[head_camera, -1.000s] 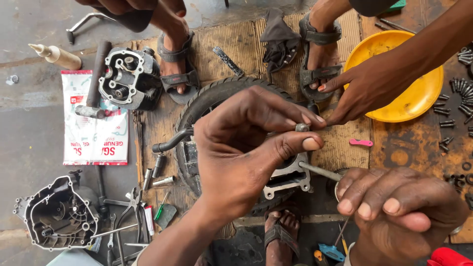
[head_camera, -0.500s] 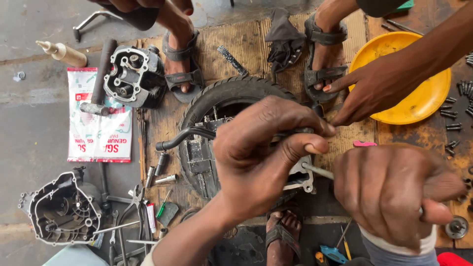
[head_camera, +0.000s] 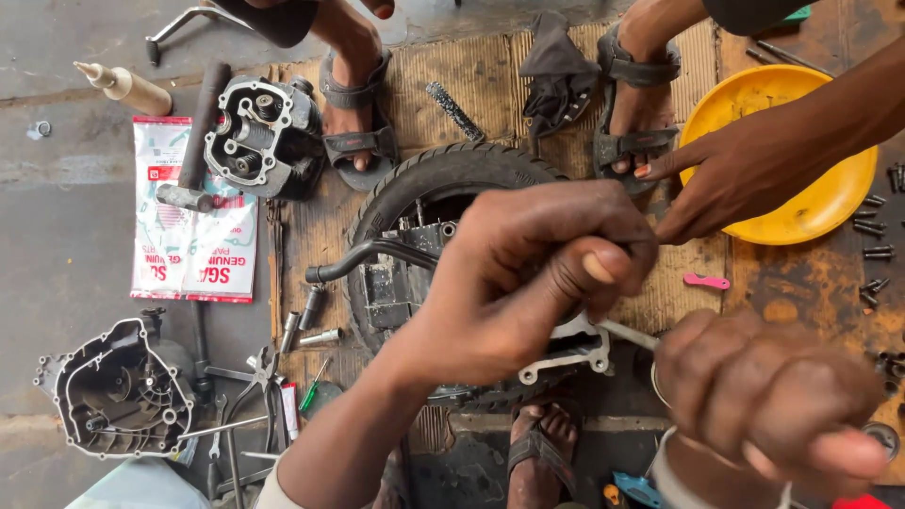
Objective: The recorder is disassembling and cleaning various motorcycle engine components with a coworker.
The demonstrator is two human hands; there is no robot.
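At centre, above the black rubber tyre (head_camera: 443, 174) cradling a grey metal engine block (head_camera: 566, 351), left hand (head_camera: 528, 273) pinches fingers together, contents hidden; right hand (head_camera: 768, 396) curls closed nearby.

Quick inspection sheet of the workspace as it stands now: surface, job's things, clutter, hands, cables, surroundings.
Surface: concrete floor with a worn brown mat over it.
Job's things: engine block sitting inside a tyre; pale gasket below the left hand.
Clutter: cylinder head, engine cover, red-and-white packet, yellow bowl, loose bolts, hand tools.
Hands: left hand closed over the engine, what it grips is hidden; right hand in a fist, contents hidden.
Cables: nothing seen.
Surroundings: another person's hand at the bowl; sandalled feet on the mat.
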